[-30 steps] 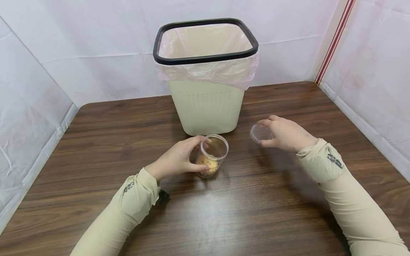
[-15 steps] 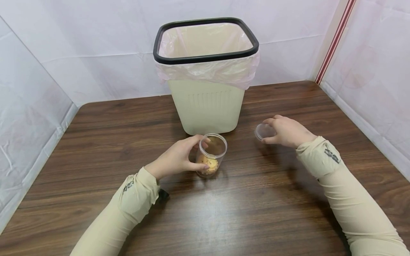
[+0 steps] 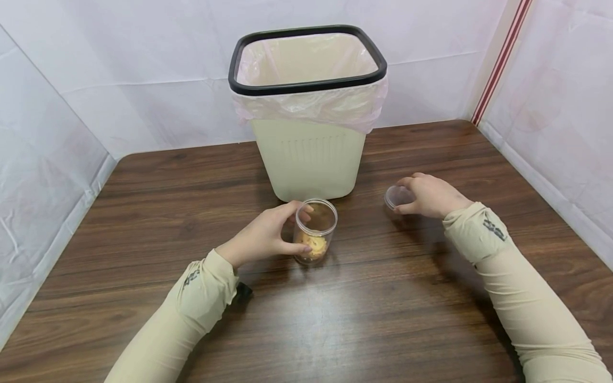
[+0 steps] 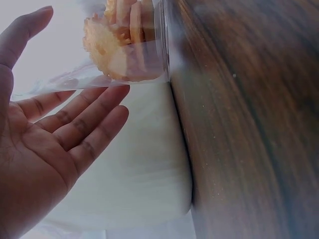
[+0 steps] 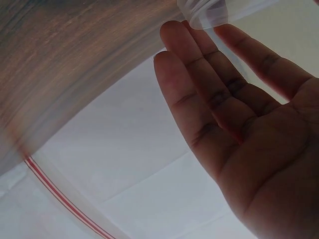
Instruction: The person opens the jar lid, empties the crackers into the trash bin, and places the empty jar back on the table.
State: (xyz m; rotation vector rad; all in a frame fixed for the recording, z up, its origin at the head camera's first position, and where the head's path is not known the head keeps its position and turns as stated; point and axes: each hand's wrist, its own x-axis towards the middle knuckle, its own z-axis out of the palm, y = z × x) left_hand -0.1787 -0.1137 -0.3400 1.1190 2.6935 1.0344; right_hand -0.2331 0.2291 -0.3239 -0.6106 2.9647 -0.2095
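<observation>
With thumb on the near side and fingers on the far side, my left hand (image 3: 264,235) grips a clear plastic jar (image 3: 320,224) in the middle of the table. Its top is uncovered. Yellow cookies (image 3: 316,246) lie at the bottom; in the left wrist view the cookies (image 4: 119,47) show ridged edges and sit close to the jar's base. To the right, my right hand (image 3: 433,196) pinches a clear round lid (image 3: 397,197) between thumb and fingers, low over the table. Only an edge of the lid (image 5: 207,15) appears in the right wrist view.
A cream trash bin (image 3: 308,159) with a black rim and pink liner bag stands just behind the jar. The brown wooden table (image 3: 158,213) ends at white sheeting (image 3: 158,69) on the back and sides. A small dark object (image 3: 243,291) shows beside the left sleeve.
My right hand has shifted slightly to the right with the lid and slowed there. The jar has moved a little left in my left hand and stands more upright.
</observation>
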